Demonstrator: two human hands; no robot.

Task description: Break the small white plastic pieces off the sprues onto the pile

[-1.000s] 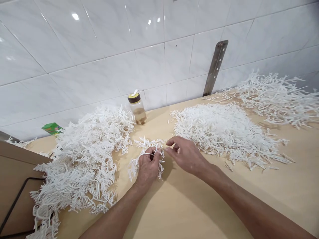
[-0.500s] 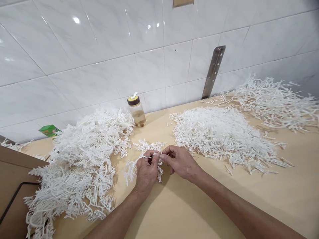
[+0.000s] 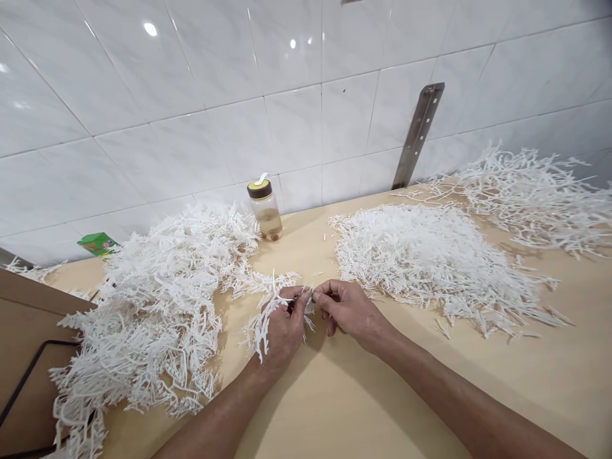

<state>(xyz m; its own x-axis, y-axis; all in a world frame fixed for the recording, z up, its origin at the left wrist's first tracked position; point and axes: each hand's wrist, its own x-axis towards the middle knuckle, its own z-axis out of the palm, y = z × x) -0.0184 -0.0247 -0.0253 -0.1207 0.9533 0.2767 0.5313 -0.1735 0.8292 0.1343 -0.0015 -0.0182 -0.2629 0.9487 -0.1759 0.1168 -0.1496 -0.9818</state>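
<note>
My left hand (image 3: 285, 328) is closed in a pinch on a white branching plastic sprig (image 3: 264, 331), part of which drapes over the back of the hand. Fingertip to fingertip with it, my right hand (image 3: 348, 312) pinches at the sprig's end; the exact bit between those fingers is too small to make out. Under and behind the hands lie more white sprigs on the table. To the left rises a large heap of white branched sprigs (image 3: 148, 312). Right of my hands spreads a flatter pile of short white pieces (image 3: 421, 261).
A looser pile of long white stems (image 3: 540, 197) lies at the far right. Against the tiled wall (image 3: 201, 153) stand a drink bottle (image 3: 268, 217) and a metal bracket (image 3: 417, 137). A green packet (image 3: 98, 243) and a cardboard box (image 3: 33, 344) are at the left.
The held sprig has turned and now hangs over the back of my left hand. Both hands stay together, nearly in the same place. The view has shifted slightly.
</note>
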